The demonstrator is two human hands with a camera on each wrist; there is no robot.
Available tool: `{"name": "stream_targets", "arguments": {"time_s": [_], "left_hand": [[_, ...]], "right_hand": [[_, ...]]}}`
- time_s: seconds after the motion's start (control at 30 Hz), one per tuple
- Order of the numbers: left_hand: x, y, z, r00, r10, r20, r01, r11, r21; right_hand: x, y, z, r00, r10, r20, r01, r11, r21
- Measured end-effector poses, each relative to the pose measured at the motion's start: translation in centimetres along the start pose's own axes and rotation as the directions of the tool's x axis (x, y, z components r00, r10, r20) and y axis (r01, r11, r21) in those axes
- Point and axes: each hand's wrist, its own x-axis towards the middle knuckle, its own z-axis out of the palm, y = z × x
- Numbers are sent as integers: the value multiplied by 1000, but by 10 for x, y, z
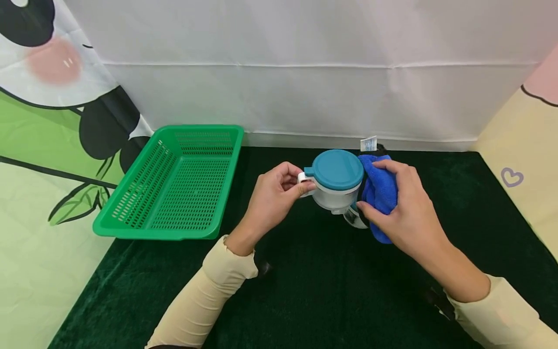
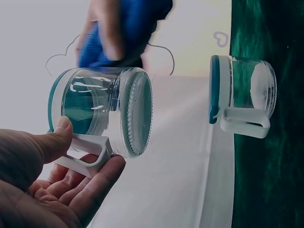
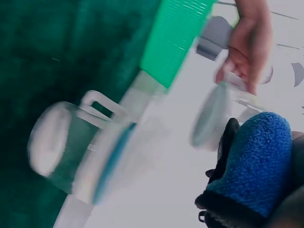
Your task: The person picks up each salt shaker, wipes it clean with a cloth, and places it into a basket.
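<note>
My left hand grips the white handle of a clear glass jar with a teal lid, held up off the table. In my right hand is a bunched blue cloth with black parts and a white label. The cloth is close beside the held jar's right side; whether it touches the glass I cannot tell. A second, similar jar stands on the table, with something white at its bottom. In the head view it is mostly hidden below the held jar.
A green plastic basket with slotted sides stands at the left. Dark green cloth covers the table. Behind it hangs a white sheet, with printed sheets at both sides.
</note>
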Motion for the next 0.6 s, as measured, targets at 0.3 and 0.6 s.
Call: {"name": "stream_targets", "arguments": {"time_s": [0.3,0.6], "left_hand": [[0,4,-1,999,16,-29,-17,999,-37],[2,3,0,1000,9,-15,-10,999,-32]], "right_hand": [[-4,6,11,997,21,79,-22,1000,19],[2,-4,1,999,5,-38,0,992,127]]}}
